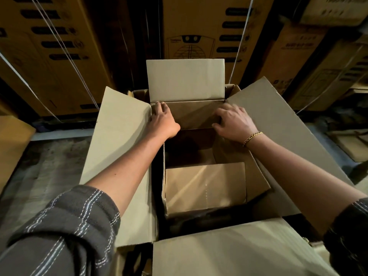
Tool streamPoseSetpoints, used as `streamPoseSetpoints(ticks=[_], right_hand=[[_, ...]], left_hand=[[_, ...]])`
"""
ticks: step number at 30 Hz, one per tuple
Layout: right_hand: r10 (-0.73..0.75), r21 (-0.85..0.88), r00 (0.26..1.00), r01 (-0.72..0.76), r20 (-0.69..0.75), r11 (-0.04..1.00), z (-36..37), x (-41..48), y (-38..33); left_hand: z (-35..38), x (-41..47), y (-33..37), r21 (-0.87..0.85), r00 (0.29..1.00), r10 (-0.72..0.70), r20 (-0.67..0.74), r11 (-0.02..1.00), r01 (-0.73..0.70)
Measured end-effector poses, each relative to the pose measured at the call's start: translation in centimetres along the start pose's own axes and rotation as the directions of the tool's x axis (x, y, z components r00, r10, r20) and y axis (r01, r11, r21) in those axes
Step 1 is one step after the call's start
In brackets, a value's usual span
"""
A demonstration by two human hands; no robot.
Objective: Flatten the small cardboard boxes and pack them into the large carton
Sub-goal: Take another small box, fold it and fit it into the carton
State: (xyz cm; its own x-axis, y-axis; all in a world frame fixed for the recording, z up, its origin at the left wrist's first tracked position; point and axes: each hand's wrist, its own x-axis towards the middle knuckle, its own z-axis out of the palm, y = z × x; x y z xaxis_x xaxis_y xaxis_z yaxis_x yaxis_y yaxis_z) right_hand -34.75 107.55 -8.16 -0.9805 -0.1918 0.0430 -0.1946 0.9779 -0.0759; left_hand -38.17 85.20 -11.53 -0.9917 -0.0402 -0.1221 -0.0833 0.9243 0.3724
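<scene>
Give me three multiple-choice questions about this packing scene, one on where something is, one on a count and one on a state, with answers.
1. Where in the large carton does the small box lie?
A) near side B) far side C) outside it
2. How many carton flaps are spread open?
A) two B) three C) four
3. What is the right hand doing?
A) hanging idle B) gripping a cardboard panel C) holding tape

Answers: 1 A, it lies low by the near wall. 2 C, one flap folds out on each side. 3 B, the thumb is under the panel's edge and the fingers over it.
</scene>
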Motion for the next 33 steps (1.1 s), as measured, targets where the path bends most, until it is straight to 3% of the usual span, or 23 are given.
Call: streamPoseSetpoints(ticks=[2,4,7,12,16,26,33], right_hand=[[-0.056,0.063,0.979,0.044,0.195,0.997,-0.6,-1.7,-0.9],[-0.124,0.021,0.897,0.127,0.424,0.992,-1.0,-3.8,-1.9],[-0.145,0.032,0.804,0.155,0.577,0.987,-1.6,-6.5,-2.9],[-0.18,0.106,0.849,0.147,0.496,0.983,-3.0,-11.1,-3.3],[-0.237,0.118,0.829,0.206,0.506,0.971,-2.6,-14.0,-2.6],[-0.179,0.12,0.902,0.143,0.393,0.982,-1.6,-16.1,-2.3],[-0.176,0.1,0.88,0.147,0.441,0.984,-1.3,-16.6,-2.2]], left_hand=[[0.0,0.0,-0.1,0.002,1.0,0.0,-0.004,1.0,0.0],[0.0,-0.2,-0.2,0.004,1.0,-0.009,-0.001,1.0,0.009],[-0.1,-0.7,-0.1,0.004,1.0,-0.018,-0.005,1.0,0.018],[-0.5,-1.4,0.2,-0.001,0.998,-0.064,0.01,0.998,0.064],[-0.3,-2.4,0.7,-0.034,0.995,-0.096,0.014,0.995,0.096],[-0.1,-4.0,0.1,-0.031,0.993,-0.105,-0.047,0.994,0.104],[-0.1,-4.1,0.3,-0.034,0.994,-0.097,-0.048,0.995,0.095]])
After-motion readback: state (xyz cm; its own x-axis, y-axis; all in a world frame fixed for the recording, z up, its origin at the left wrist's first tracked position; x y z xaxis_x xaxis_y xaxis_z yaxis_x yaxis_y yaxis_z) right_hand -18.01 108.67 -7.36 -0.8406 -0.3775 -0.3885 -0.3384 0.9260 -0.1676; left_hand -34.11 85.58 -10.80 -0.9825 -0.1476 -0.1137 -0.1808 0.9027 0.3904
